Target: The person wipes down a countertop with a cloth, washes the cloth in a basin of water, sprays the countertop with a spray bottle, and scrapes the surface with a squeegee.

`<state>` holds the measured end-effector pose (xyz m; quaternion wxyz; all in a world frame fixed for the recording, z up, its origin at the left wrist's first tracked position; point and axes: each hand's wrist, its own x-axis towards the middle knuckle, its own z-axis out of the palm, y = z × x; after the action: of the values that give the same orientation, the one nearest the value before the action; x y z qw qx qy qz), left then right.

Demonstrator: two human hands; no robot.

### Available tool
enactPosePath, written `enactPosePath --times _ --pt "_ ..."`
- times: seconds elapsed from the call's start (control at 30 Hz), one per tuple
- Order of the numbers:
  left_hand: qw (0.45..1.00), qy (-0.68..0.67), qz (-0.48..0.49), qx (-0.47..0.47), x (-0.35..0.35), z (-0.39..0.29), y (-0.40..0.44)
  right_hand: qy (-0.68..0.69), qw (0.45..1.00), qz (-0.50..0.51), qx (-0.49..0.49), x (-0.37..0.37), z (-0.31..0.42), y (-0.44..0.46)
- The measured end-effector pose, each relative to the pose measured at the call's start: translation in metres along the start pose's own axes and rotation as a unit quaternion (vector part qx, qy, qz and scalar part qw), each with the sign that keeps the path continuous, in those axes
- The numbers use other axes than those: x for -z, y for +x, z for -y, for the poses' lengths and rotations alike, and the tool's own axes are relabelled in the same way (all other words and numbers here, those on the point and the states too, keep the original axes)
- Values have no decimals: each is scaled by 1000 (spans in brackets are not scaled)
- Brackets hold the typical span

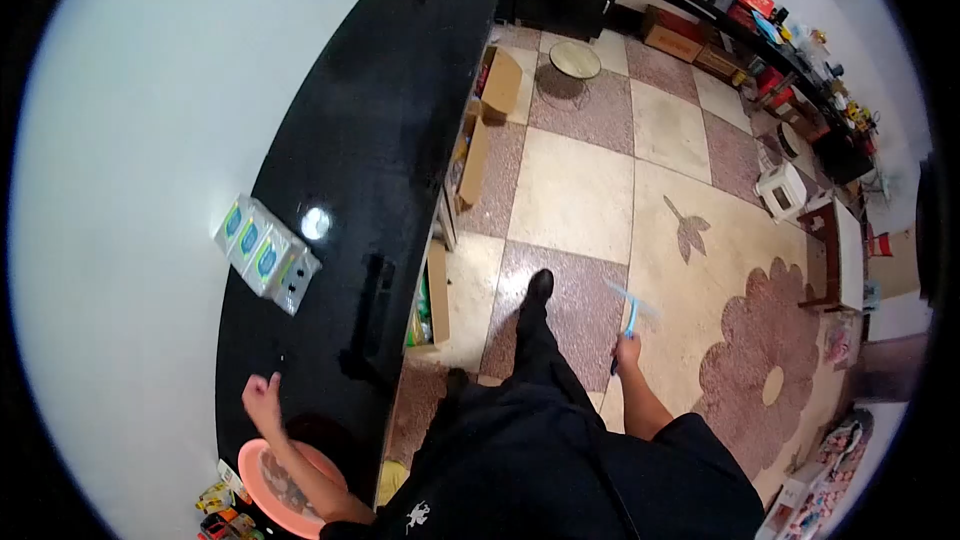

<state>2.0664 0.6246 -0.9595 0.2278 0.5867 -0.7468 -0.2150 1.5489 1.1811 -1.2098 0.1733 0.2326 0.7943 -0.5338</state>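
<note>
My right hand [627, 348] is closed round the handle of a light blue tool [631, 315], which has a thin head at its far end and hangs over the tiled floor. At the lower left my left hand [262, 400] is above the black counter [350, 140], its fingers curled; whether it holds something small I cannot make out. Under my left forearm lies a pink basin [250, 470] with something in it. A plastic-wrapped pack [265, 250] with green and blue labels rests farther along the counter by the wall.
Open cardboard boxes [500, 85] stand along the counter's base. A round stool [575, 60], a white bin-like item [782, 190] and a table [848, 255] stand on the floor. Another counter at the upper right carries many items.
</note>
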Motion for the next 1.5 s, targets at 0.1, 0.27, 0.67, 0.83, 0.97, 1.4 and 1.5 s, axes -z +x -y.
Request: enactPosePath --times 0.1,0.27,0.67,0.83,0.97,1.4,1.5 --pt "982 -175 72 -1 -97 -122 84 39 998 5 -53 1 -4 56" --pt "986 -47 78 -138 -179 -349 261 56 992 -23 -112 17 62 117" --pt "979 7 156 -131 -370 -429 390 152 982 3 -111 33 182 272" --pt "992 116 21 -46 -426 -473 390 155 979 -48 -120 16 214 324" --pt "997 81 -1 -5 -509 -493 427 157 971 -54 -170 3 274 371" --pt "847 -358 387 62 -811 -932 445 164 985 9 59 -99 606 627" --pt "786 -263 539 -150 -870 -1015 394 170 977 79 105 -134 685 686"
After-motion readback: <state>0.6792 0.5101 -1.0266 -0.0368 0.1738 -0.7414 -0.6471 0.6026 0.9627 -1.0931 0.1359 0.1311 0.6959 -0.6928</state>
